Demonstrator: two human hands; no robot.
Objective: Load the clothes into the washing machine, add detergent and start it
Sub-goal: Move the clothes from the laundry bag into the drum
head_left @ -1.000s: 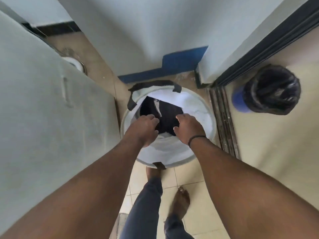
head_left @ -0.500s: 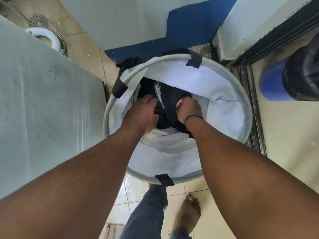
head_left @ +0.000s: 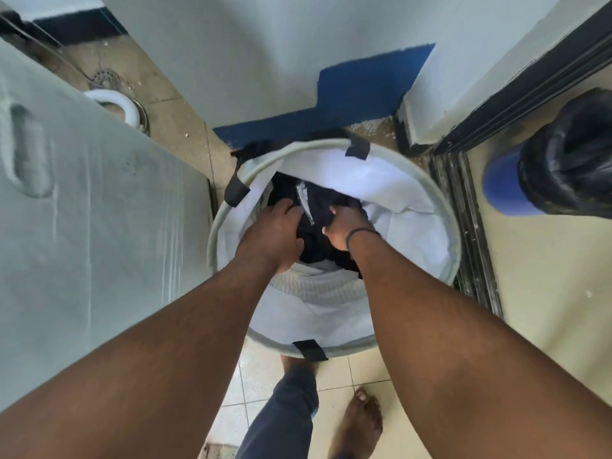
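While you lean over the laundry basket [head_left: 440, 226], both your arms reach down into it. Your left hand [head_left: 275, 231] lies on the dark clothes [head_left: 314, 250] with its fingers curled down into the fabric, gripping the bundle at its left side. Your right hand [head_left: 346, 228], with a thin black band at the wrist, is closed on the same dark bundle, thumb and fingers pinching a fold just beside a pale strip [head_left: 306, 203] that runs through the cloth between your two hands. Below your hands, nearer your body, a light grey ribbed garment [head_left: 318, 286] lies against the basket's white lining. Black strap tabs sit on the basket's rim beyond your hands and on the near edge.

To the left of your left hand stands a large pale grey panel [head_left: 99, 226] with a recessed grip; whether it is the washing machine cannot be told. Beyond it, a white hose end [head_left: 122, 106] lies by a floor drain. To the right of your right hand, well apart, stands a blue bin [head_left: 506, 183] lined with a black bag. Below the basket are your bare feet [head_left: 359, 422] on the tiled floor [head_left: 361, 369].
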